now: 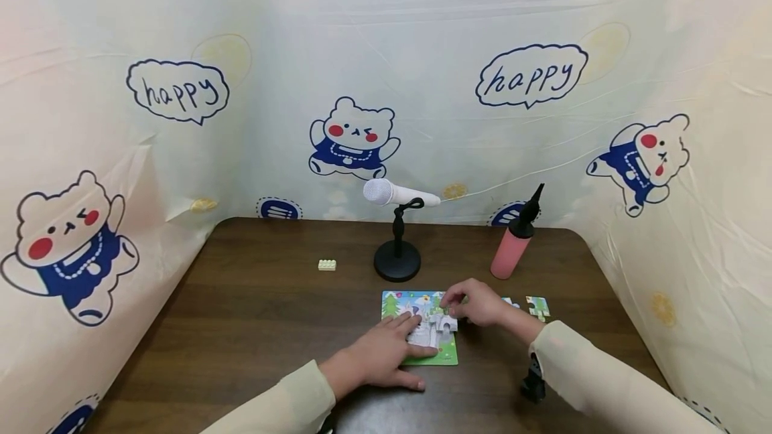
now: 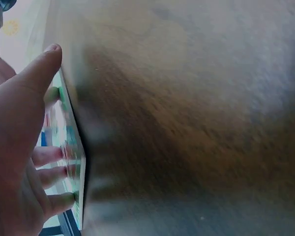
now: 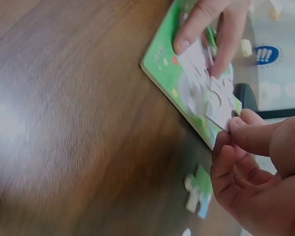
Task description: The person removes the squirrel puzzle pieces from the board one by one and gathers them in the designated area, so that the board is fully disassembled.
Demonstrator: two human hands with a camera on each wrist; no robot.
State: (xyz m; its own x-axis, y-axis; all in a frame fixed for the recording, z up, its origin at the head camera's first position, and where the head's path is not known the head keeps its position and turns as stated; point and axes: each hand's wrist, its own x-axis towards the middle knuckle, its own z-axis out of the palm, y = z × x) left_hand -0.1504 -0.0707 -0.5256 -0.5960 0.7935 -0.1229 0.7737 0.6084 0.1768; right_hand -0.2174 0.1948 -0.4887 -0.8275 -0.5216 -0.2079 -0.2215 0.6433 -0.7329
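A jigsaw puzzle board (image 1: 447,357) with a green border and a castle picture lies on the brown table. My left hand (image 1: 381,355) rests on it with fingers spread and straight, the fingertips on the picture; its thumb lies past the near edge. At the board's right side my right hand (image 1: 480,304) pinches a grey-and-white puzzle piece (image 3: 220,105) between thumb and fingertips. That piece is tilted over the board's right part. Loose green-and-blue puzzle pieces (image 1: 538,306) lie on the table to the right, partly behind the right forearm.
Behind the board stands a white microphone (image 1: 405,194) on a black stand (image 1: 397,262). A pink bottle (image 1: 510,254) with a black nozzle is at the back right. To the left of the stand sits a small cream building block (image 1: 327,265). A printed curtain (image 1: 422,39) surrounds the table.
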